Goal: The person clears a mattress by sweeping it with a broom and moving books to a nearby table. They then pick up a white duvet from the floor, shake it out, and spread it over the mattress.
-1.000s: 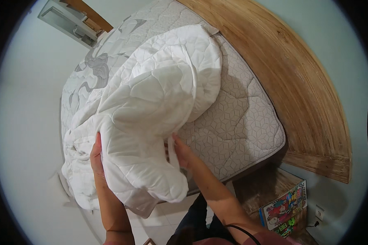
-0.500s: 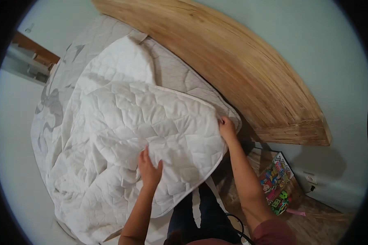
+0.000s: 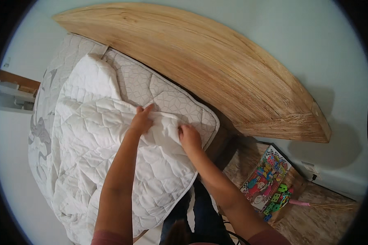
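A white quilted mattress pad [image 3: 155, 167] lies bunched and creased over a pale patterned mattress [image 3: 135, 79]. My left hand [image 3: 142, 120] is at the pad's upper edge, its fingers bent over the fabric there. To the right of it, my right hand [image 3: 189, 138] pinches the same edge close to the corner of the pad. Cloth hangs loosely folded between and below the two hands. The mattress's near right corner, with its striped piping, shows uncovered beside my right hand.
A curved wooden headboard [image 3: 200, 61] runs along the bed's far side against a pale wall. On the wood-look floor at right are a colourful picture box [image 3: 268, 177], green toy pieces [image 3: 276, 199] and a pink-bound bundle of thin sticks [image 3: 323, 205]. A wall socket [image 3: 310, 168] sits above them.
My right hand has moved left, drawing the pad's edge back from the mattress corner. My left hand has gone from the pad's middle up to its edge. The view has shifted.
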`<state>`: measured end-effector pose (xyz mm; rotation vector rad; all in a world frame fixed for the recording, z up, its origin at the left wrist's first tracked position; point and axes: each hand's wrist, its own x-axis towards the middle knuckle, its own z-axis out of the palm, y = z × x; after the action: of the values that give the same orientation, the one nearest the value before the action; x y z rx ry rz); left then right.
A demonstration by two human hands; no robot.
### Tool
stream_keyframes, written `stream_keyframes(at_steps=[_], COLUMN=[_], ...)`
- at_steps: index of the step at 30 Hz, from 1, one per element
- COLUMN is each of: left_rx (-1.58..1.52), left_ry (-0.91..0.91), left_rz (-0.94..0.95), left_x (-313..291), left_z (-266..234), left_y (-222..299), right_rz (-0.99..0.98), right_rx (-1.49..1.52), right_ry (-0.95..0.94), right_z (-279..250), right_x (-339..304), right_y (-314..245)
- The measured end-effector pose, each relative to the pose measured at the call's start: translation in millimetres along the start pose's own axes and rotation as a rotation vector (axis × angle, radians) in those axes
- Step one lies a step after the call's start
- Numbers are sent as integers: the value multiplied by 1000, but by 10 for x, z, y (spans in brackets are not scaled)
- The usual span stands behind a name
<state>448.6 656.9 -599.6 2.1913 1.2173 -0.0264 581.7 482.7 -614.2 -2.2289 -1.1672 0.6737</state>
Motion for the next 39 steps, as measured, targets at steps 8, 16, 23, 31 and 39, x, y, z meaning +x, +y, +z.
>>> stream_keyframes(at_steps=[8, 16, 23, 31, 39], left_rx=[-97, -279, -292, -74, -57], left_ry=[508, 557, 322, 427, 368], left_rz=[80, 273, 287, 310, 82], left_x=[-313, 68, 522, 838, -112], left_z=[94, 166, 556, 873, 674], left_y=[59, 723, 1378, 1075, 814], right_rz=[-30, 112, 300, 775, 121], right_rx=[-66, 91, 203, 1115, 153], right_ry=[82, 320, 335, 114, 463], right_z=[277, -78, -647, -179, -432], right_x=[-198, 113, 389, 503, 124], right_y=[-342, 156, 920, 1652, 1102])
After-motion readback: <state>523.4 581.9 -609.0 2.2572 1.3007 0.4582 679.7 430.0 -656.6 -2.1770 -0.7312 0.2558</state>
